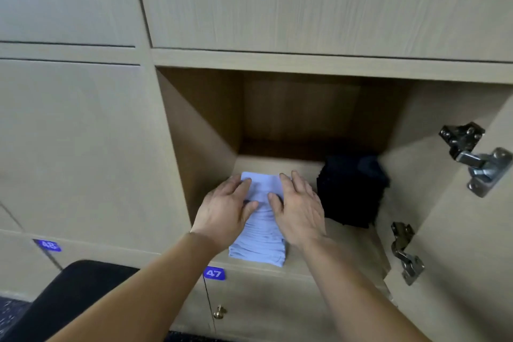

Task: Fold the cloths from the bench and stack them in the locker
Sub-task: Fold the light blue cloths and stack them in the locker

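So this is the stacking part of the job, not the folding part. Both hands are inside the open locker (280,116), palms down on a pile of folded white cloths (261,241) sitting near the front edge of the locker floor, left of centre. The left hand (226,207) and the right hand (298,209) lie flat side by side on the top cloth, fingers spread, so neither grip is clamped on anything, they're just pressing or squaring it up. Just to the right of the white pile there's a dark pile of cloths (351,191) further back, near it but I can't tell if they touch. The door (472,230) hangs open on the right with its hinges showing. Looks to me like the top cloth is basically placed, so the next move is probably to lift both hands straight off without dragging the top layer, then go back to the desk (69,291) down at the lower left for another one. The pile is tall and narrow, so a sideways nudge could tip it.
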